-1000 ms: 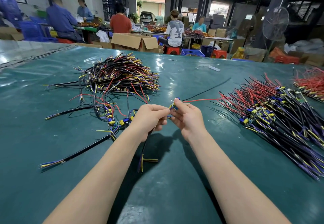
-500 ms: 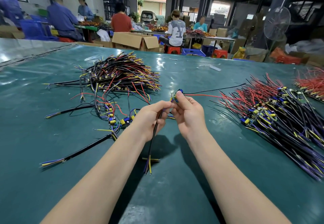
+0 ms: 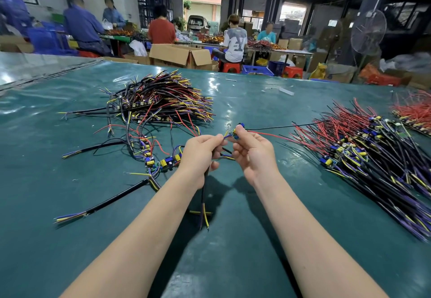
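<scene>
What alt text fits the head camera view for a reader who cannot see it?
The left hand grips a black sheathed cable and the right hand pinches a small blue-and-yellow circuit board trailing red and black wires, above a green table cover. Heaps of similar wired boards lie on both sides.

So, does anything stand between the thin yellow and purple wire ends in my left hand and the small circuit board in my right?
Nothing visible. The left hand pinches those wire ends just beside the circuit board, which the right hand pinches.
</scene>
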Motion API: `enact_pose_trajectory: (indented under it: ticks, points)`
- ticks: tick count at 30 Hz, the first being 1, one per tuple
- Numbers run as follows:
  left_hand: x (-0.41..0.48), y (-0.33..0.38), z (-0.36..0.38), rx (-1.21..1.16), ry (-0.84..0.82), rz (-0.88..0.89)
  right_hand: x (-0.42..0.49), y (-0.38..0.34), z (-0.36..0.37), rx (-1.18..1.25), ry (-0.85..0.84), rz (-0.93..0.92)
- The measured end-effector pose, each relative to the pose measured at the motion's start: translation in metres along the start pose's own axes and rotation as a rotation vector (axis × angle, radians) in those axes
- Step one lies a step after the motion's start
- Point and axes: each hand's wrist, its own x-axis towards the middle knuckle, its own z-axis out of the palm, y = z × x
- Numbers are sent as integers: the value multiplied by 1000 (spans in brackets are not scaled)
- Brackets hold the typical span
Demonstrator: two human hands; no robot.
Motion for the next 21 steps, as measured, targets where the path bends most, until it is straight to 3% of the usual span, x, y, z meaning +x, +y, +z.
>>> enact_pose_trajectory:
  ticks: [4,13,18,21]
  points:
    - [0,2,0,-184,-28,-159,0,-1,-1,2,-77,-12]
    - [0,-3,-3,-47,-20,-57,0,-2,-5,-110,-25,1]
    - [0,0,0,-116,34,-120,0,-1,-4,20,-95,116]
    - [1,2,1,-68,-58,-120,0,0,-4,19,-80,68]
